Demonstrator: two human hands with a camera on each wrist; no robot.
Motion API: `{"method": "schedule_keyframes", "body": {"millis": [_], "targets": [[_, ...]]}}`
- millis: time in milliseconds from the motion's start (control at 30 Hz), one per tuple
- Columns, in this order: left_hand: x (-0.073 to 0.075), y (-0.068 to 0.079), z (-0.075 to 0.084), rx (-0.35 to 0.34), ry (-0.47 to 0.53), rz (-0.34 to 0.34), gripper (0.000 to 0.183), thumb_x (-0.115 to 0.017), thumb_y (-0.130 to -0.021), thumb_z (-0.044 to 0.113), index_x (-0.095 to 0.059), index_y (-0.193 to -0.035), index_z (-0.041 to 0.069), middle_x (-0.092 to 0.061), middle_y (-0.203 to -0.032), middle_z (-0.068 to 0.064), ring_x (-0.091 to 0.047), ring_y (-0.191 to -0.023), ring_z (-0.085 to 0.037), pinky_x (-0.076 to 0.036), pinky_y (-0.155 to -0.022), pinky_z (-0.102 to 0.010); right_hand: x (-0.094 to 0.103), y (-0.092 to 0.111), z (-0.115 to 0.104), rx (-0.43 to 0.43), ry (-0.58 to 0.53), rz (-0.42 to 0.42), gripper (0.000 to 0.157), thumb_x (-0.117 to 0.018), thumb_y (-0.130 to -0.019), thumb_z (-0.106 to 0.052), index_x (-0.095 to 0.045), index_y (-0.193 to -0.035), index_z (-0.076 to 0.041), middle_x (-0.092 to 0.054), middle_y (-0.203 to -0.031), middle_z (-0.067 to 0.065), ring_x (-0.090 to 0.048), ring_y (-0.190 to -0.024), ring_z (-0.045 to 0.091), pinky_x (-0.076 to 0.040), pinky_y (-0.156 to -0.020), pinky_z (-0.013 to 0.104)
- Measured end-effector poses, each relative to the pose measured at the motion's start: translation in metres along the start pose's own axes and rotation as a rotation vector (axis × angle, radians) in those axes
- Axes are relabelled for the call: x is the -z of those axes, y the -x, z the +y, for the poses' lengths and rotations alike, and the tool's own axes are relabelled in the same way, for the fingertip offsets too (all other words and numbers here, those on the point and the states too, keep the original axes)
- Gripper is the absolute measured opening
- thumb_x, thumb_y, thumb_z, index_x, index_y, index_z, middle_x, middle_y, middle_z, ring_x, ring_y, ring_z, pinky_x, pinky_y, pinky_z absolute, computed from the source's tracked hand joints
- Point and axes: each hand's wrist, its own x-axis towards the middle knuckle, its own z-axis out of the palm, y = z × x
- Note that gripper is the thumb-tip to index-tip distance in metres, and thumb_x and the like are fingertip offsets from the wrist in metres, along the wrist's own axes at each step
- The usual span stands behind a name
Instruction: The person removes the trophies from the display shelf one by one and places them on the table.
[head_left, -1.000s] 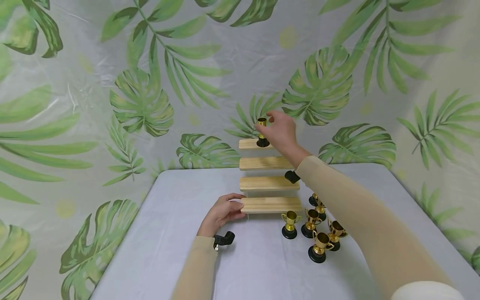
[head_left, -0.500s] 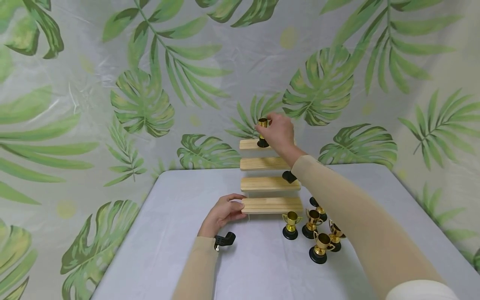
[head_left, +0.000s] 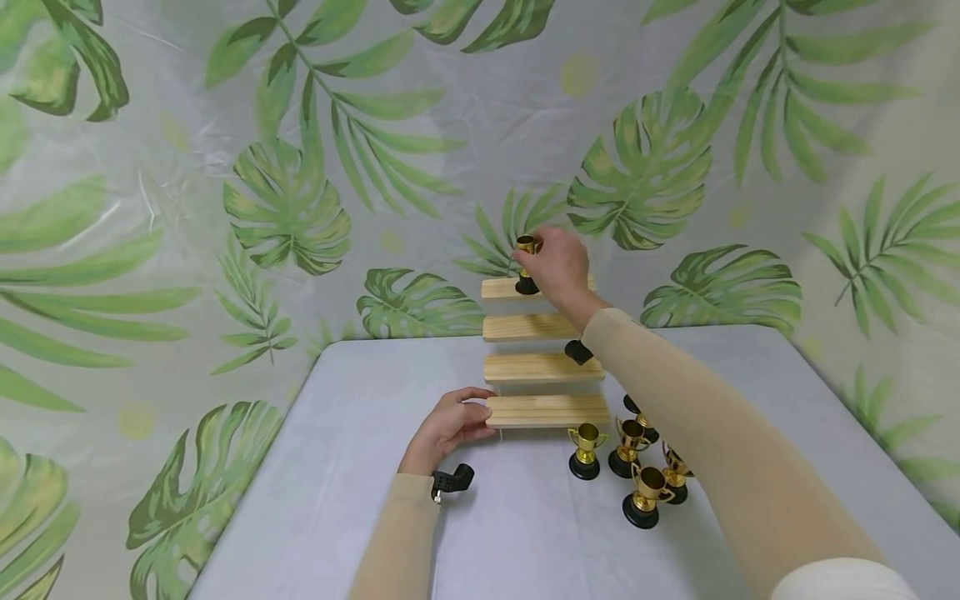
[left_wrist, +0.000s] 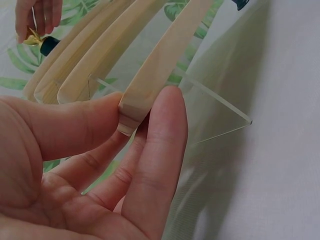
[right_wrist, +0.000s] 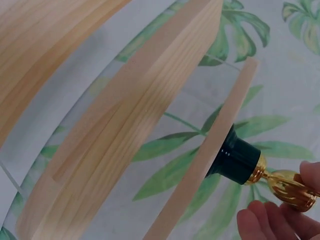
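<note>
A stepped rack of wooden boards on clear supports stands on the table. At the left end of its lowest board (head_left: pixel 549 410), my left hand (head_left: pixel 450 423) pinches the wood between thumb and fingers, as the left wrist view shows closely. My right hand (head_left: pixel 561 265) reaches up to the top board (head_left: pixel 498 288) and holds a small gold trophy (right_wrist: pixel 295 190) by its cup. The trophy is upright, its black base (right_wrist: pixel 237 157) touching the top board. In the left wrist view this trophy and the right fingers appear at upper left.
Several more gold trophies with black bases, one of them a trophy (head_left: pixel 585 450) just in front of the rack, stand on the table's right part. My right sleeve (head_left: pixel 697 417) partly covers some. A leaf-patterned sheet (head_left: pixel 405 167) hangs behind the white-covered table (head_left: pixel 360 400).
My right wrist has shifted slightly to the left, while the trophy stays on the top board in its grip. My left hand keeps its hold on the lowest board.
</note>
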Motion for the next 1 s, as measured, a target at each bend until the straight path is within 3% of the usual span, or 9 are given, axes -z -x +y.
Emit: {"method": "schedule_keyframes", "body": {"millis": [267,700,1000], "targets": [[-0.003,-0.001,0.001,0.000,-0.003,-0.015,0.040,-0.063,-0.090,-0.005,-0.059,-0.129,-0.004,-0.065,-0.106,-0.021,-0.069,-0.085,-0.025,-0.062,-0.073,-0.035,0.008,0.000,0.002,0.058,0.004,-0.028,0.029,-0.073,-0.093,-0.035,-0.071,-0.100,-0.007,-0.069,-0.088,0.008,-0.063,-0.073,0.023,-0.056,-0.065,0.039],[-0.002,0.002,0.001,0.002,-0.001,-0.005,0.040,-0.062,-0.090,-0.005,-0.058,-0.130,-0.005,-0.062,-0.105,-0.021,-0.068,-0.083,-0.024,-0.062,-0.072,-0.033,0.020,0.006,-0.007,0.156,0.004,-0.101,0.024,-0.073,-0.092,-0.027,-0.075,-0.095,-0.003,-0.071,-0.082,0.009,-0.064,-0.070,0.022,-0.057,-0.062,0.037],[-0.002,0.001,-0.001,0.002,0.002,-0.006,0.039,-0.063,-0.090,-0.003,-0.059,-0.129,-0.004,-0.064,-0.104,-0.020,-0.068,-0.082,-0.023,-0.062,-0.071,-0.033,0.031,0.009,-0.008,0.222,0.012,-0.092,0.020,-0.075,-0.090,-0.026,-0.078,-0.088,-0.006,-0.071,-0.075,0.007,-0.064,-0.064,0.020,-0.057,-0.061,0.037]]}}
